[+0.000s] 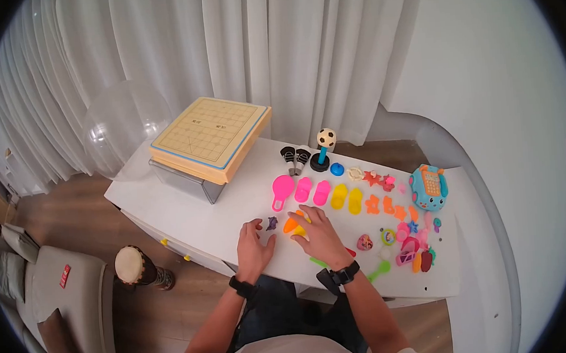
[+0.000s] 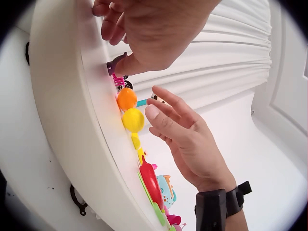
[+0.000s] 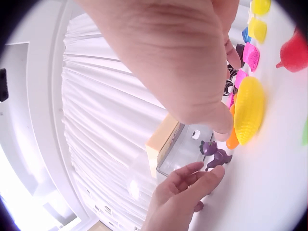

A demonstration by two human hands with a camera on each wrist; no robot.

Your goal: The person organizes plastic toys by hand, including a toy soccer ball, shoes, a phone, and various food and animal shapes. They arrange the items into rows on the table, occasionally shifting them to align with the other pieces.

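My left hand (image 1: pixel 254 249) rests low at the front of the white table, its fingers loosely bent. Right beside it stands a small purple animal figure (image 3: pixel 216 155), with the thumb close to its legs in the right wrist view. Over the toy vegetables hovers my right hand (image 2: pixel 185 139), its fingers spread and relaxed with nothing between them. Beneath it lie a yellow toy corn cob (image 3: pixel 249 110) and an orange toy piece (image 2: pixel 127 99), side by side. A red toy pepper (image 2: pixel 151 182) sits farther right, partly hidden by the right hand in the head view.
Rows of pink, yellow and orange toy pieces (image 1: pixel 339 197) spread across the table's right half. A blue toy phone (image 1: pixel 428 189) stands at the far right. Behind on the left, a board-game box (image 1: pixel 211 139) rests on a stand. A soccer-ball toy (image 1: pixel 326 138) stands at the back.
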